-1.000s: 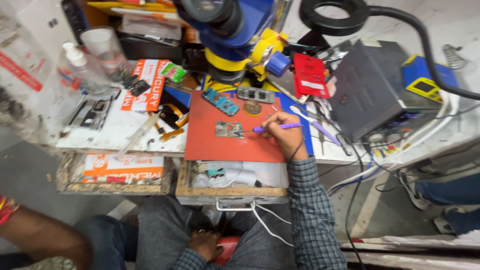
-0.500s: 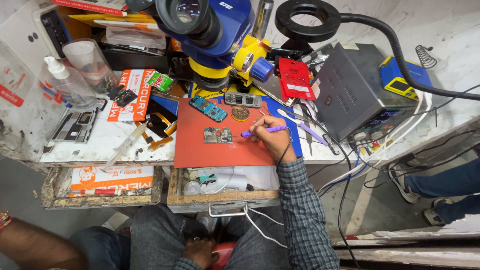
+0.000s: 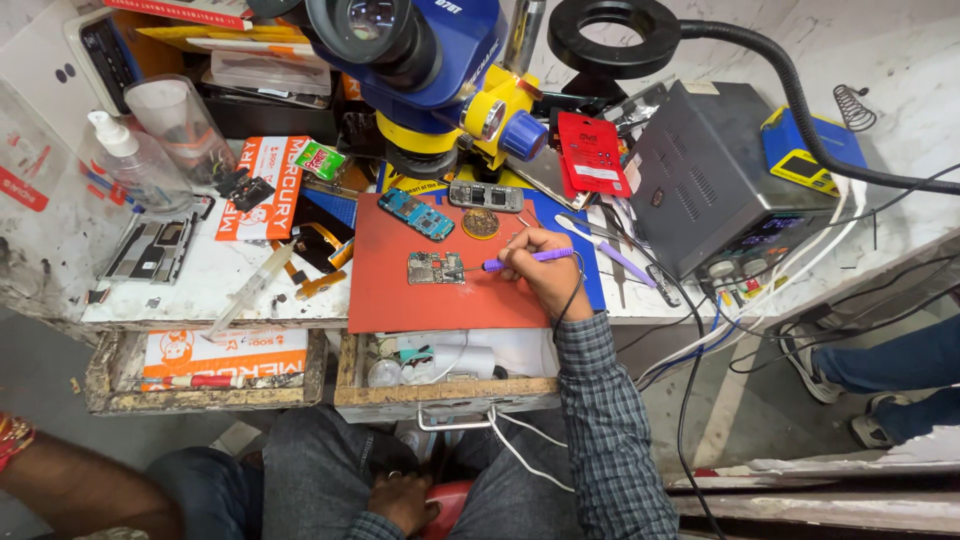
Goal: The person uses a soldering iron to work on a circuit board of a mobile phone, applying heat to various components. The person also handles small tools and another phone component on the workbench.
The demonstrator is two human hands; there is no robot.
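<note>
My right hand (image 3: 545,268) grips a purple-handled soldering iron (image 3: 522,260) like a pen. Its tip touches a small circuit board (image 3: 435,267) lying on the red work mat (image 3: 440,300). A blue circuit board (image 3: 416,214), a grey board (image 3: 486,196) and a round copper-coloured piece (image 3: 481,223) lie at the mat's far edge. My left hand (image 3: 401,497) rests low on my lap, fingers curled with a ring showing, holding nothing that I can see.
A blue and yellow microscope (image 3: 430,60) hangs over the bench. A grey power unit (image 3: 705,180) stands to the right, a ring lamp (image 3: 610,35) behind it. Two wooden drawers (image 3: 440,385) are pulled out. Another person's arm (image 3: 70,480) is at lower left, legs (image 3: 890,375) at right.
The view has shifted closer and slightly down-left. My right hand stays on the small circuit board with the iron; the left hand stays on my lap.
</note>
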